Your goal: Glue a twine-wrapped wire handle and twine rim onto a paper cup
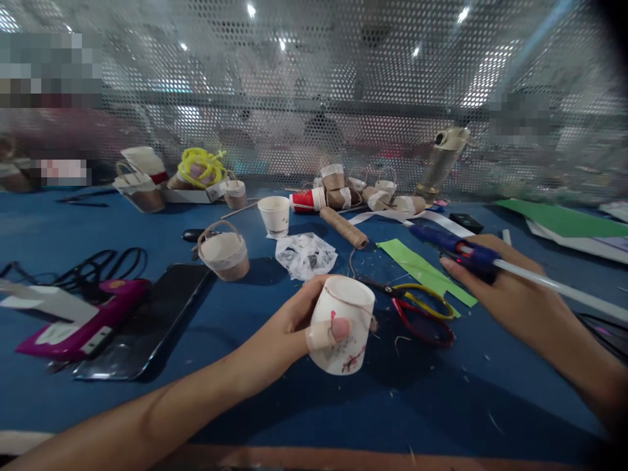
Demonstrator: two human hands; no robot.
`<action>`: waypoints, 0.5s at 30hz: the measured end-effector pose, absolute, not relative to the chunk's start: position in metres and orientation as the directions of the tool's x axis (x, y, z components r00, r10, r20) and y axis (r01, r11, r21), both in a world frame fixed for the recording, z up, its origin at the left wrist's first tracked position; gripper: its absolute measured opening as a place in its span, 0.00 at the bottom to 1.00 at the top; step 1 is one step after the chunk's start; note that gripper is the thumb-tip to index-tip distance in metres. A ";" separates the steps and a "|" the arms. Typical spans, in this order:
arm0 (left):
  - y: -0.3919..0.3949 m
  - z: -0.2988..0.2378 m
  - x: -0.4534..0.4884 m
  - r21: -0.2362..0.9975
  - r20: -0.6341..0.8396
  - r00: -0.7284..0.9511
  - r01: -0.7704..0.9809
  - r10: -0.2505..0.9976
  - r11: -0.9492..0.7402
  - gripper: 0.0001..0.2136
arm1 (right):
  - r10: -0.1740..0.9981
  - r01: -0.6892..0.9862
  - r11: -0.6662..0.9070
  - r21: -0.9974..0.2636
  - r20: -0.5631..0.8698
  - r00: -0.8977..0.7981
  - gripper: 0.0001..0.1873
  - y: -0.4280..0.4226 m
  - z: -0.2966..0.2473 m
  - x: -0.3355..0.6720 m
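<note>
My left hand (289, 327) is closed round a small white paper cup (343, 330) with a pink flower print, thumb pressed on its side, a twine strand lying across its rim. My right hand (500, 288) grips a blue hot glue gun (454, 247) with a white glue stick (554, 284) sticking out behind it; its nozzle points left, above a green paper strip (417, 265). Red and yellow handled scissors (422, 311) lie on the blue table (441, 405) between the two hands.
A twine-wrapped cup basket (224, 252), a plain paper cup (275, 214), crumpled plastic (305, 255) and a twine roll (343, 227) lie beyond the cup. A phone (147, 320) and a magenta tool (83, 324) sit left. More cup baskets and a bottle (441, 163) stand by the mesh wall.
</note>
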State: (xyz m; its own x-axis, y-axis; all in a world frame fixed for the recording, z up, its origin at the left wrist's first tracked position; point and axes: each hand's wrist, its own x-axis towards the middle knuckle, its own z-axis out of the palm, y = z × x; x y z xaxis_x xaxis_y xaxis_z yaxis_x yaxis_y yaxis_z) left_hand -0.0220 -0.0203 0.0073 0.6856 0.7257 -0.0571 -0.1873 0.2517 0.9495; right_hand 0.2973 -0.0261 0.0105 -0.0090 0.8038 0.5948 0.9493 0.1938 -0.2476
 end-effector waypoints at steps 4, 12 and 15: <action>-0.019 0.006 -0.021 0.949 -0.033 0.645 -0.220 0.763 0.227 0.17 | 0.736 0.725 0.450 -0.522 0.676 0.030 0.06 -0.042 0.028 0.253; -0.019 0.008 -0.017 0.956 -0.016 0.564 -0.233 0.826 0.178 0.18 | 0.745 0.450 0.653 -0.608 0.621 -0.242 0.11 -0.053 0.005 0.241; -0.021 0.009 -0.015 0.963 -0.037 0.527 -0.210 0.849 0.172 0.20 | 0.734 0.448 0.667 -0.596 0.627 -0.260 0.10 -0.054 0.000 0.242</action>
State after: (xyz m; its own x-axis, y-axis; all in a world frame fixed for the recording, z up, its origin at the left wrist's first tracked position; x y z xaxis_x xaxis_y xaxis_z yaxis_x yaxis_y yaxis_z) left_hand -0.0148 -0.0210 0.0089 0.5270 0.8491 -0.0366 -0.2095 0.1716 0.9626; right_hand 0.2424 -0.0542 0.0003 -0.2596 0.7344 0.6270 0.4480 0.6668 -0.5955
